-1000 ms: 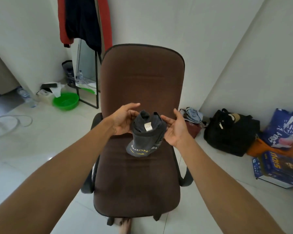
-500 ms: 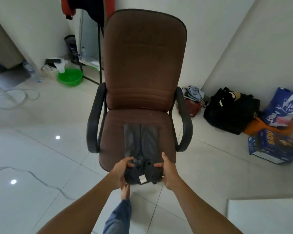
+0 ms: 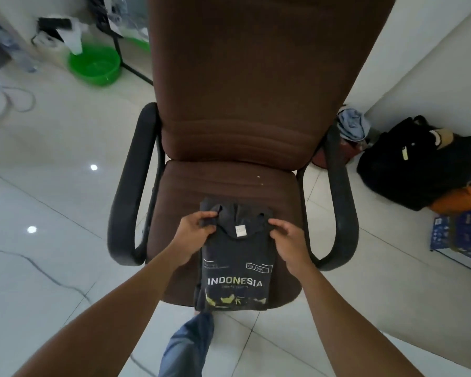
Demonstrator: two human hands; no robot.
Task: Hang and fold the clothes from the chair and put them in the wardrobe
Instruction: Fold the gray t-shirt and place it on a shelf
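Observation:
A dark grey T-shirt (image 3: 235, 270) printed with INDONESIA lies folded flat on the front half of the brown office chair (image 3: 223, 180) seat, collar and white label toward the backrest. My left hand (image 3: 195, 231) pinches the shirt's left shoulder by the collar. On the other side my right hand (image 3: 287, 235) grips the right shoulder. The shirt's bottom edge hangs slightly over the seat's front.
Black armrests (image 3: 125, 191) flank the seat. A green basin (image 3: 94, 65) sits on the white tile floor at the back left. A black bag (image 3: 416, 164), orange cloth and a blue box (image 3: 460, 238) lie along the right wall. My jeans leg (image 3: 186, 346) shows below.
The shirt went from a held-up bundle in front of the backrest to lying folded on the seat with the print up. Both hands moved with it and stay at the collar.

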